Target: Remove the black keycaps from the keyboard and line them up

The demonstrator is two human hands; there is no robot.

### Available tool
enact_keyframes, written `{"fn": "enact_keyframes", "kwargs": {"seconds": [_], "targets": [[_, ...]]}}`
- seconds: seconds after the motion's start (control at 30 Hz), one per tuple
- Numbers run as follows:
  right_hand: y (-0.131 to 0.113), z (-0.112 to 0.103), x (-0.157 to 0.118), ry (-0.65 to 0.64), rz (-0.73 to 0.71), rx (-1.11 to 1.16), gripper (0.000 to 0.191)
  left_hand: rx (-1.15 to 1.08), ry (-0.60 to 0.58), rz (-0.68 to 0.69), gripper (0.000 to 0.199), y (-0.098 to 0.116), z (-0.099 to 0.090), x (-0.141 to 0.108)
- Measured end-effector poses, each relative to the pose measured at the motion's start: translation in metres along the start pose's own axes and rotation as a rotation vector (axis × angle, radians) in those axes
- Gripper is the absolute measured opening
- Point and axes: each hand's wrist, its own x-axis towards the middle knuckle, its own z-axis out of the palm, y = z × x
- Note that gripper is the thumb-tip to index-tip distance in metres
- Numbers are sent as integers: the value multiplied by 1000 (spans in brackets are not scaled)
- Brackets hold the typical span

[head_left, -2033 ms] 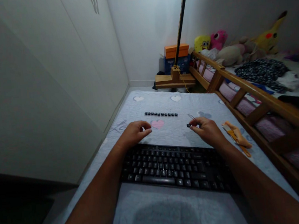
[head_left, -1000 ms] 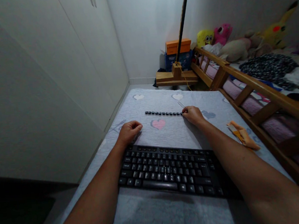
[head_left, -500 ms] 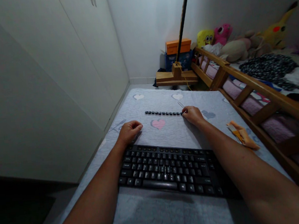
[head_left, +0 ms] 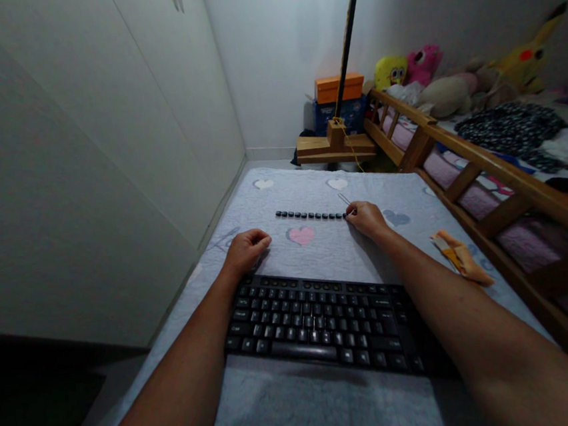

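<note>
A black keyboard (head_left: 315,324) lies across the bedspread in front of me, its right end partly hidden under my right forearm. Beyond it, several loose black keycaps (head_left: 311,215) form a straight row. At the row's right end my right hand (head_left: 366,218) has its fingertips pinched by the last keycap, touching it. A thin wire keycap puller (head_left: 343,198) sticks out of that hand's fingers, pointing away from me. My left hand (head_left: 247,250) rests on the bedspread above the keyboard's upper left corner. Its fingers are curled together, with nothing visible in them.
An orange cloth pouch (head_left: 464,259) with a yellow-handled item lies right of my right forearm. A wooden bed rail (head_left: 501,168) runs along the right side, a white cupboard (head_left: 104,123) along the left. A wooden stand (head_left: 336,142) with a black pole is at the far end.
</note>
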Motion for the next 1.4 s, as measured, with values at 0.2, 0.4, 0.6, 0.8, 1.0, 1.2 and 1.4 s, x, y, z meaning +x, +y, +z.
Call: {"fn": "enact_keyframes", "kwargs": {"seconds": [0.2,0.4,0.6,0.8,1.0,1.2,1.4], "targets": [[-1,0,-2,21,9,31,21,10,-1,6,27,-2,0,0],[-7,-18,-9,93,15,115,21,1,1,-4,26,2,-1,-1],[-20,-57,-38,198,-20,290,30,-8,-1,-7,28,4,-1,-1],[-15,-87,-96,185,-78,831,38,7,6,5,27,5,-1,-3],[-3,-104,-166,156,-83,700,36,32,14,6,30,8,-1,-4],[2,-88,-204,100,62,812,40,33,15,6,30,5,0,-4],[2,-71,-204,104,36,658,21,41,24,4,30,6,-1,-4]]}}
